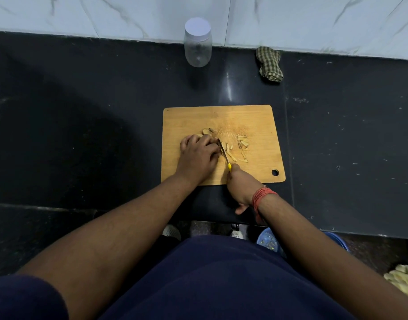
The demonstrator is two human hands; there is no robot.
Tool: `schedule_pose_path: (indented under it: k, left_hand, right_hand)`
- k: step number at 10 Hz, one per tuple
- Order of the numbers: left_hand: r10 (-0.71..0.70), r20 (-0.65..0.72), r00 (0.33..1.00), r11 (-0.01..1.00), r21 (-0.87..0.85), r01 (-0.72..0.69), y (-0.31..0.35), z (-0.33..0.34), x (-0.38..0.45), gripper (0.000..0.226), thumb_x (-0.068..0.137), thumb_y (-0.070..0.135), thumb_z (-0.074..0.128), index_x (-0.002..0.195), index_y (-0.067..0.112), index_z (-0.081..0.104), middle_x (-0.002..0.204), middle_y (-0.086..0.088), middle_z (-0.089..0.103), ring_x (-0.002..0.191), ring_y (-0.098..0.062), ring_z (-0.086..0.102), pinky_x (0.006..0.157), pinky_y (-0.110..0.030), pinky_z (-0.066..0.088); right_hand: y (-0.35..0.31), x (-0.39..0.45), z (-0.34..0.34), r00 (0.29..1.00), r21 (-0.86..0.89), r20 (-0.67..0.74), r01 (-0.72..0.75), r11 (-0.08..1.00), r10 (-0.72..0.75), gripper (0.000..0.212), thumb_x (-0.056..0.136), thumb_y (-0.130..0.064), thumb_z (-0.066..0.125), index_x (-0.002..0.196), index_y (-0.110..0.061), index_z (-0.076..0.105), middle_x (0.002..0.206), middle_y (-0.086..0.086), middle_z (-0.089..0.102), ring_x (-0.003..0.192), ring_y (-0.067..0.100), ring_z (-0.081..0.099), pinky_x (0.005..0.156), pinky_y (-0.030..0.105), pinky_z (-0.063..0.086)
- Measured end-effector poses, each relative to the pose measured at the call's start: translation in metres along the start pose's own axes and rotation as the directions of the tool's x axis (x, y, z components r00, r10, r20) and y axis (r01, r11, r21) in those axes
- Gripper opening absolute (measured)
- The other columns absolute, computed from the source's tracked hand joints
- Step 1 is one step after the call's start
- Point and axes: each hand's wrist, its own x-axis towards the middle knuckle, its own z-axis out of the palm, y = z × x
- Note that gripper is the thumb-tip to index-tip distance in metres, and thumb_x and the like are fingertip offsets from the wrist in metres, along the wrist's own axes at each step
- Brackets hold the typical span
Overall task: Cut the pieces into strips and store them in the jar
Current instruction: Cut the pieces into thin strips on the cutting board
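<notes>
The left hand (198, 155) curls its fingers down on the pale pieces (207, 131) on the wooden board (256, 125). The right hand (241, 185) grips the yellow handle of a small knife (223, 153), its blade right beside the left fingers. Cut strips (243, 144) lie just right of the blade. They look small, light and stiff, so they may slide or roll; best to pinch a few together. The jar (197, 42) stands far back by the wall with its lid on and looks empty
</notes>
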Motion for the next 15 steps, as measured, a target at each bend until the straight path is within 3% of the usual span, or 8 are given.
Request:
schedule_pose_path:
  k: [4, 7, 8, 10, 11, 12, 13, 15]
  left_hand:
    - [-0.030, -0.052, 0.998, 0.999, 0.019, 0.031, 0.006, 0.004, -0.003, 0.015, 0.089, 0.030, 0.065, 0.097, 0.023, 0.075, 0.115, 0.003, 0.064, 0.105, -0.026, 0.054, 0.103, -0.050, 0.036]
    - [-0.028, -0.034, 0.999, 0.998, 0.057, 0.030, 0.007, 0.005, -0.002, 0.020, 0.093, 0.036, 0.061, 0.103, 0.025, 0.074, 0.117, 0.003, 0.062, 0.108, -0.025, 0.052, 0.106, -0.051, 0.036]
    - [-0.023, -0.027, 0.999, 0.997, 0.068, 0.025, 0.006, 0.005, -0.004, 0.021, 0.094, 0.036, 0.060, 0.104, 0.024, 0.074, 0.119, 0.002, 0.062, 0.110, -0.025, 0.052, 0.107, -0.052, 0.035]
    - [-0.008, -0.040, 0.999, 0.998, 0.057, 0.010, 0.007, 0.008, -0.004, 0.019, 0.094, 0.033, 0.062, 0.104, 0.023, 0.073, 0.119, 0.002, 0.063, 0.109, -0.026, 0.053, 0.107, -0.051, 0.036]
    - [0.001, -0.051, 0.999, 0.998, 0.057, 0.002, 0.005, 0.008, -0.005, 0.019, 0.094, 0.031, 0.062, 0.107, 0.023, 0.073, 0.120, 0.003, 0.064, 0.110, -0.026, 0.054, 0.111, -0.054, 0.032]
    - [0.001, -0.068, 0.998, 0.999, 0.045, 0.002, 0.005, 0.004, -0.006, 0.024, 0.093, 0.027, 0.060, 0.115, 0.022, 0.069, 0.121, 0.004, 0.066, 0.116, -0.024, 0.054, 0.118, -0.055, 0.022]
    - [0.007, -0.087, 0.996, 0.999, 0.033, -0.004, 0.001, -0.002, -0.006, 0.030, 0.094, 0.024, 0.058, 0.122, 0.019, 0.066, 0.126, 0.001, 0.064, 0.123, -0.023, 0.052, 0.122, -0.054, 0.018]
    - [-0.033, -0.083, 0.996, 0.999, 0.037, 0.036, -0.013, -0.009, -0.002, 0.031, 0.094, 0.024, 0.058, 0.125, 0.019, 0.063, 0.123, 0.000, 0.063, 0.123, -0.022, 0.052, 0.122, -0.054, 0.018]
  right_hand:
    - [0.011, -0.001, 0.010, 0.999, 0.011, 0.042, -0.024, 1.000, 0.024, 0.036, 0.103, -0.012, 0.034, 0.137, -0.002, 0.037, 0.124, 0.022, 0.056, 0.109, 0.037, 0.059, 0.075, 0.023, 0.039]
    - [0.035, -0.025, 0.013, 0.999, -0.027, 0.040, -0.016, 0.999, 0.017, 0.035, 0.102, -0.011, 0.031, 0.136, -0.003, 0.036, 0.117, 0.022, 0.059, 0.102, 0.038, 0.061, 0.075, 0.025, 0.044]
    - [0.038, -0.027, 0.007, 1.000, 0.005, 0.024, -0.004, 1.000, 0.004, 0.035, 0.100, -0.006, 0.033, 0.134, -0.009, 0.033, 0.097, 0.022, 0.062, 0.083, 0.037, 0.062, 0.065, 0.048, 0.056]
    - [0.035, -0.018, -0.004, 0.999, 0.018, -0.011, -0.034, 0.999, 0.034, 0.032, 0.102, -0.011, 0.035, 0.133, -0.006, 0.038, 0.115, 0.021, 0.059, 0.098, 0.037, 0.059, 0.076, 0.038, 0.052]
    - [0.033, -0.019, -0.009, 0.998, 0.111, 0.027, -0.063, 0.992, 0.061, 0.028, 0.101, -0.008, 0.032, 0.128, -0.013, 0.035, 0.095, 0.015, 0.052, 0.079, 0.041, 0.058, 0.043, 0.047, 0.056]
    - [0.028, -0.018, -0.009, 0.997, 0.118, 0.076, -0.033, 0.992, 0.024, 0.041, 0.102, -0.010, 0.031, 0.141, -0.021, 0.028, 0.100, 0.014, 0.048, 0.074, 0.039, 0.056, 0.034, 0.045, 0.052]
    - [0.026, -0.013, -0.009, 0.993, 0.158, 0.116, -0.056, 0.986, 0.037, 0.049, 0.102, -0.011, 0.030, 0.148, -0.025, 0.022, 0.110, 0.013, 0.045, 0.078, 0.039, 0.056, 0.035, 0.041, 0.052]
    - [0.024, -0.009, -0.012, 0.995, 0.121, 0.094, -0.031, 0.992, 0.020, 0.044, 0.101, -0.010, 0.030, 0.144, -0.021, 0.027, 0.097, 0.010, 0.047, 0.070, 0.037, 0.057, 0.035, 0.042, 0.052]
